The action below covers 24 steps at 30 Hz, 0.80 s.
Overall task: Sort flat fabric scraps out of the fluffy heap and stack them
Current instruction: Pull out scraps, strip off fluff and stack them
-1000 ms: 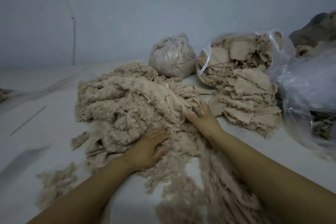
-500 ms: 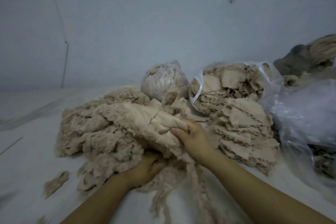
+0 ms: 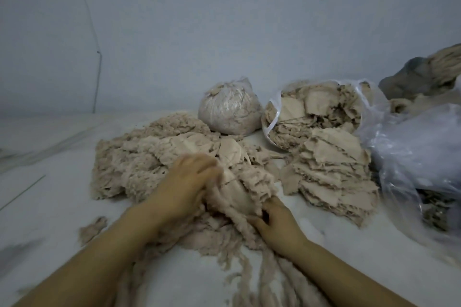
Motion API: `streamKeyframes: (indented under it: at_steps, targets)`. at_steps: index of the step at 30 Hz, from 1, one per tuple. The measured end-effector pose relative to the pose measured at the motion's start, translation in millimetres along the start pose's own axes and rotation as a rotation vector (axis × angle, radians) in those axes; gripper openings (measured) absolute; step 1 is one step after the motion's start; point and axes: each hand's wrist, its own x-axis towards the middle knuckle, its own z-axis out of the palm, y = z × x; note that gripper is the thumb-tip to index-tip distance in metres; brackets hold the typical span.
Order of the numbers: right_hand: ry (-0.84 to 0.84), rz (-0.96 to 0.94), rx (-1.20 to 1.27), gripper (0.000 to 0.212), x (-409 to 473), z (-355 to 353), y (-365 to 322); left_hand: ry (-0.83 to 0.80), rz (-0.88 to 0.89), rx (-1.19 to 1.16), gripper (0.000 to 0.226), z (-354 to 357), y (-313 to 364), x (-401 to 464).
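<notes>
Head view: both hands are in the near edge of the fluffy heap, beige, sprawled centre-left on the white surface.

Left hand lies on top of the heap, motion-blurred; fingers look bent down into the fabric, but I cannot tell if its grip is clenched on anything or just pressing.

Right hand sits lower, at the heap's near-right edge, fingers curled into a flat scrap with a fluffy fringe. Its grip is grasping that scrap; the scrap lies between the two hands and touches both.

More flat pieces show on the heap's top, just beyond the left hand.

Stack of flat scraps sits right of the heap, near it, layered with ragged edges, slumped a bit toward the camera.

Behind the stack: open plastic bag tipped on its side, mouth facing the camera, full of the same flat beige pieces, touching the stack's far edge. Left of that, a tied bag of fluffy material, closed, touching the heap's far side.

Far right: crumpled clear plastic sheet just beside the stack, dark material under it lower down.

Loose tuft lies alone left of the left forearm. Long fluffy strands trail from the heap toward the camera between the forearms.

Bluish wall behind everything.
</notes>
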Motion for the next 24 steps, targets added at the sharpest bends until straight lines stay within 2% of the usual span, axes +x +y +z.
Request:
streamKeyframes:
  at_steps: [2, 3, 5, 7, 9, 11, 13, 15, 16, 18, 22, 24]
  targets:
    - [0.131, -0.006, -0.125, 0.061, -10, -2, -6, -0.303, -0.141, 0.175, 0.080, -2, -27, 3]
    - [0.188, -0.039, -0.170, 0.072, -15, -2, -11, -0.432, -0.210, 0.229, 0.085, -2, -38, 6]
    - [0.168, -0.096, -0.158, 0.087, -19, 0, -20, -0.470, -0.274, 0.269, 0.087, 5, -52, 8]
    - [0.032, -0.062, -0.097, 0.098, -15, 8, -26, -0.397, -0.292, 0.246, 0.073, 17, -52, 7]
    - [-0.050, -0.044, -0.147, 0.102, -6, 19, -22, -0.270, -0.286, 0.165, 0.044, 37, -45, -1]
    - [-0.045, -0.031, -0.174, 0.097, 5, 28, -15, -0.054, -0.329, 0.043, 0.023, 52, -38, -8]
    - [-0.011, 0.013, -0.102, 0.096, 21, 29, -13, 0.184, -0.480, -0.081, 0.004, 55, -36, -2]
    - [-0.006, 0.076, 0.015, 0.100, 37, 19, -14, 0.421, -0.656, -0.185, 0.015, 47, -33, 13]
    - [-0.003, 0.102, 0.073, 0.102, 40, 13, -14, 0.495, -0.662, -0.218, 0.017, 42, -29, 17]
    - [0.016, 0.132, 0.093, 0.107, 35, 3, -10, 0.442, -0.516, -0.248, 0.019, 39, -17, 12]
    - [0.071, 0.034, -0.157, 0.117, -4, -1, 7, 0.172, -0.050, -0.237, 0.029, 25, -1, -29]
    - [0.043, 0.025, -0.236, 0.106, -18, -5, 11, 0.079, 0.072, -0.164, 0.035, 11, 4, -40]
